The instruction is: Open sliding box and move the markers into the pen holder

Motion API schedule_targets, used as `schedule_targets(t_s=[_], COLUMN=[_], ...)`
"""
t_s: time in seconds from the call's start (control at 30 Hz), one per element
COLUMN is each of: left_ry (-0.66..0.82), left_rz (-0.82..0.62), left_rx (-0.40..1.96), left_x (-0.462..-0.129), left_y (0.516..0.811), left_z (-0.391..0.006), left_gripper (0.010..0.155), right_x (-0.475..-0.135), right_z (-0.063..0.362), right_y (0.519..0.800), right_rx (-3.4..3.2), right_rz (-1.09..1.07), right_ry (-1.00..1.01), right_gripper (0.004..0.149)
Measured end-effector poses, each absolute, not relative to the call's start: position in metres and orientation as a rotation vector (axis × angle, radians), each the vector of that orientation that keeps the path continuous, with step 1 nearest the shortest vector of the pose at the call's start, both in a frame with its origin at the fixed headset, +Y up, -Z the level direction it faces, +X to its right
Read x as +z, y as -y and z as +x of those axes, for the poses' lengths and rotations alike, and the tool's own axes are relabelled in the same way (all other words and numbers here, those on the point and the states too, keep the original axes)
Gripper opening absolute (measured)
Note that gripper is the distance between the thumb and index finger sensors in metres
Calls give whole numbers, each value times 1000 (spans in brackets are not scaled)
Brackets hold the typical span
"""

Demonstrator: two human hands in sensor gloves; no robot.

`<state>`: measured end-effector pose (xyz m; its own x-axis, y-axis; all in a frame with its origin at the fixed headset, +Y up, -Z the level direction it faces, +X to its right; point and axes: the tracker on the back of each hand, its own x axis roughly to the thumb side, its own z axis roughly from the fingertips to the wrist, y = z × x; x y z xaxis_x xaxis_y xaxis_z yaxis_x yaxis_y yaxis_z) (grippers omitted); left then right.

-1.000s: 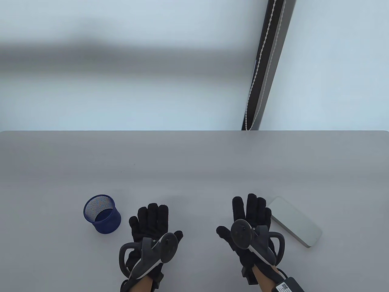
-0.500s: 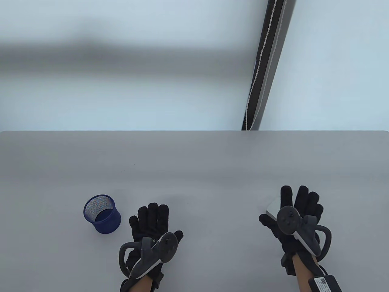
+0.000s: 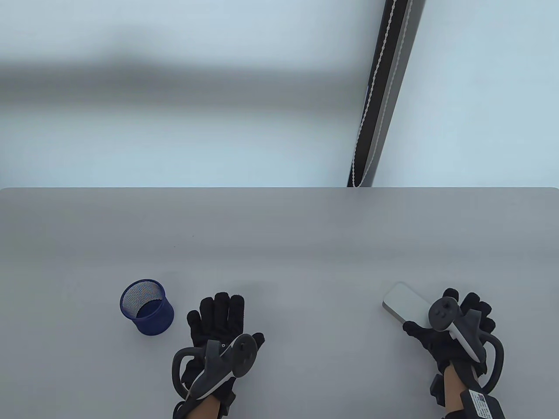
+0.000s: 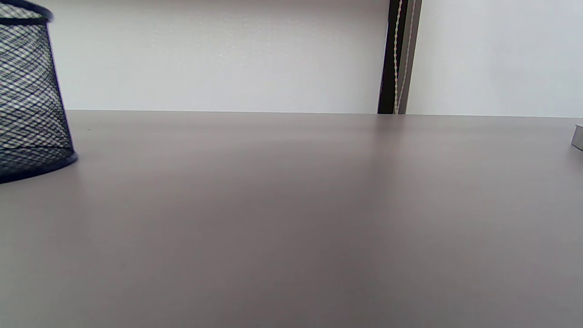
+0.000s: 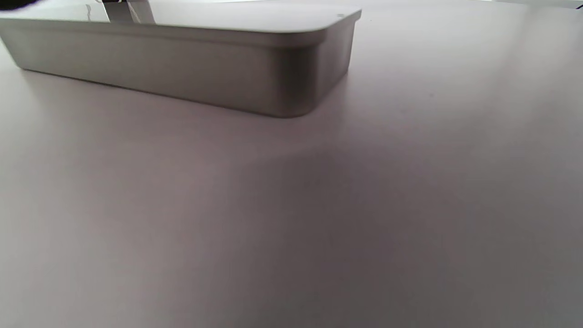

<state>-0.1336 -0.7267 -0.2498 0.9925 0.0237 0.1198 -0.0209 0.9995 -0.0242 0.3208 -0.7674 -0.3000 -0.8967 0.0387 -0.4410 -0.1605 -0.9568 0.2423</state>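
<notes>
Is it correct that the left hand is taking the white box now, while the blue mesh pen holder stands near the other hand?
Not quite: the right hand is on the white box, as the table view shows. The left hand lies flat on the table, and the blue mesh pen holder stands beside it.

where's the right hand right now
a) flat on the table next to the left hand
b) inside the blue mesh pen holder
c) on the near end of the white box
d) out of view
c: in the table view the right hand covers the near end of the white box, far from the pen holder.
</notes>
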Motion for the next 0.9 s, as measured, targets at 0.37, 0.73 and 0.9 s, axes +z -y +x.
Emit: schedule_targets(t_s=[0.37,0.73,0.9], left_ry=[115,112,112], left_rz=[-59,-65,-72], left_rx=[7,-3,-11], left_x=[-251,-251,-251], left_y=[729,728,728], left_z=[-134,-134,-134], left_gripper=[89,89,89], right_x=[-301,-306,-311], right_z=[325,321,312], right_y=[787,785,781], right_rx=[2909,2935,3002], right_rz=[-696,-670,-587], right_ry=[-618,-552,-469], right_gripper=[86,84,80])
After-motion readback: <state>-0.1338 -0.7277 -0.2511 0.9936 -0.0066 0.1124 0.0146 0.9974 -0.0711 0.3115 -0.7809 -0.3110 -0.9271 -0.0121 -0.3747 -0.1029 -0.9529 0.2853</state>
